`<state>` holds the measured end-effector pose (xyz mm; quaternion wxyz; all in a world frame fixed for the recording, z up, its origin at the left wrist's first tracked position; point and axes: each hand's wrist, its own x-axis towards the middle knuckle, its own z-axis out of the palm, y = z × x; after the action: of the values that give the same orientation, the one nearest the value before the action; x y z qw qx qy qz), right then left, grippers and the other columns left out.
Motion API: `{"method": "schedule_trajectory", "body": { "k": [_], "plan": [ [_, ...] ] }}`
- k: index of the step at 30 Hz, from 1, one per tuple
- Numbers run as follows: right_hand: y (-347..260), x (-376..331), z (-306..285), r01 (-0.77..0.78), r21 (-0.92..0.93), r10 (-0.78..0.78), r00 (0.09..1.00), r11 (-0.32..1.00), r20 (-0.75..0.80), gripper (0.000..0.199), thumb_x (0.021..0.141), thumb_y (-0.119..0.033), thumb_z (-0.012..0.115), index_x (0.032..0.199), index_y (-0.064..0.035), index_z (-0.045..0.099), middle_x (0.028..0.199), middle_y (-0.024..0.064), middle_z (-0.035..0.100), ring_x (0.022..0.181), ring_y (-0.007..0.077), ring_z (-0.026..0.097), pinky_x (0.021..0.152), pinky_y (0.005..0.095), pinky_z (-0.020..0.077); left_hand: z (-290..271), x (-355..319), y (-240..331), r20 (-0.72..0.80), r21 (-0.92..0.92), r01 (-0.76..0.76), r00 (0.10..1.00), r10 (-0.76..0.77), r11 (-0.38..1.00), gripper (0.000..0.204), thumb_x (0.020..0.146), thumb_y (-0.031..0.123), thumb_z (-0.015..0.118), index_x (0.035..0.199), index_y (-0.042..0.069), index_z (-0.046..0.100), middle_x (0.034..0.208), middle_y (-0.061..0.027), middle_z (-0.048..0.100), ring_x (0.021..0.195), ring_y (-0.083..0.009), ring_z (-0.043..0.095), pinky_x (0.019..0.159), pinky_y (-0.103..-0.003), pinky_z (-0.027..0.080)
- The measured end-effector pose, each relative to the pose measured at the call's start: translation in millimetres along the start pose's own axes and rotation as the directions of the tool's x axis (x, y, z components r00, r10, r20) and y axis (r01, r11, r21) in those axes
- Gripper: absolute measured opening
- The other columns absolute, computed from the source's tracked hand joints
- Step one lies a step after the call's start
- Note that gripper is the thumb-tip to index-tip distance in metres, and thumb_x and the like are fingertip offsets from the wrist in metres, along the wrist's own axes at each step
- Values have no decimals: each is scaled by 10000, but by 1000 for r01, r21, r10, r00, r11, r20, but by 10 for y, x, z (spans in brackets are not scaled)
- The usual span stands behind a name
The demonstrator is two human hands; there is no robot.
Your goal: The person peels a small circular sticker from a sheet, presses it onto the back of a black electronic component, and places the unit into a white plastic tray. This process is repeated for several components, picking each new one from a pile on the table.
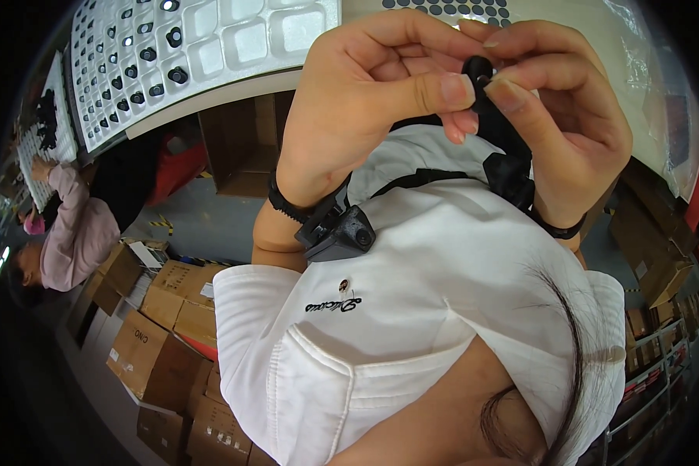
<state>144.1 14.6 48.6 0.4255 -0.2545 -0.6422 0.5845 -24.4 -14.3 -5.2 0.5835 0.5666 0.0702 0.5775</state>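
Both my hands are raised over the near side of the workbench, fingertips meeting. My left hand pinches a small black rounded part between thumb and fingers. From the other side, my right hand grips the same part, its thumb and index finger pressed together there. The part's lower end and any fine detail are hidden by the fingers. A black strap with a small camera-like device circles my left wrist; another black device sits at my right wrist.
At the left stands a white moulded tray with several small black parts in its pockets. Round dark discs lie in rows at the back. Clear plastic film covers the right side. Cardboard boxes are stacked lower left; a person works beyond them.
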Motion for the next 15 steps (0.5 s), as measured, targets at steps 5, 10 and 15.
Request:
{"method": "schedule_trajectory", "body": {
  "k": [5,10,15],
  "plan": [
    [-81,74,91,-23,7,23,1000,1000,-4,88,741,68,552,827,54,537,1016,179,512,967,262,520,814,333,444,321,152,400,-486,-217,469,709,-512,856,282,796,117,578,1007,-54,501,844,-126,573,611,-159,540,550,-243,448],
    [31,109,17,-107,270,105,994,957,24,196,727,22,592,920,24,559,1052,179,516,977,256,516,804,335,437,347,216,393,-495,-254,481,681,-540,839,268,799,106,571,1006,-52,511,837,-129,576,612,-158,544,556,-243,451],
    [122,116,-146,167,-354,-108,978,920,180,328,664,-28,645,985,-19,576,1019,128,558,941,233,541,776,310,448,331,181,311,-522,-358,442,636,-569,822,212,807,63,546,983,-55,525,816,-116,583,619,-155,559,576,-236,466]
  ]
}}
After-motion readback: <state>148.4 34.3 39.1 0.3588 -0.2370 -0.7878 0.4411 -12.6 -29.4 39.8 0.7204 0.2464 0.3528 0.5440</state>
